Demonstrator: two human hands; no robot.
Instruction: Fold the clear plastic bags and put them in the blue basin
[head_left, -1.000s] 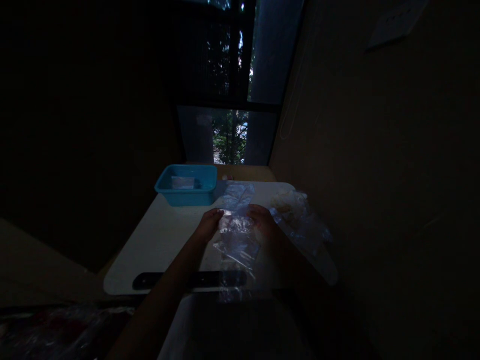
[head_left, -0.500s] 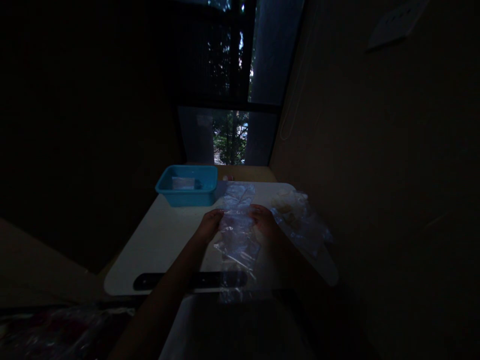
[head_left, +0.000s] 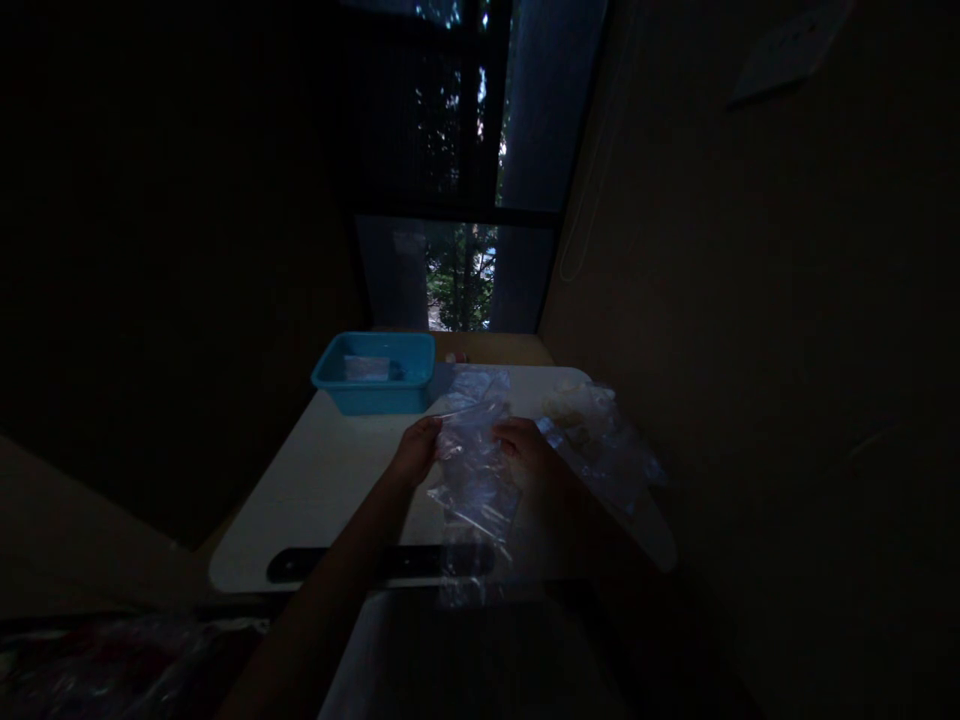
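Between my two hands is a clear plastic bag [head_left: 472,440], its upper edge stretched across from one to the other. My left hand [head_left: 418,450] pinches its left side, and my right hand [head_left: 521,440] grips its right side with the thumb and fingers together. More clear, crinkled plastic [head_left: 476,510] lies below and beyond the hands, reaching past the table's near edge. In the dim light I cannot tell how many layers there are. To the right of my right hand lies a loose heap of clear plastic bags [head_left: 600,440] with something yellowish in it.
A blue plastic basin [head_left: 382,400] with a pale flat packet [head_left: 367,368] inside stands at the back left of the white table [head_left: 300,490]. A dark slot [head_left: 296,565] runs along its front. A wall [head_left: 750,350] rises on the right, a window [head_left: 461,270] behind.
My right hand has shifted slightly left and down along the bag. The bag's upper edge now slants and looks more crumpled. The basin and heap stay put.
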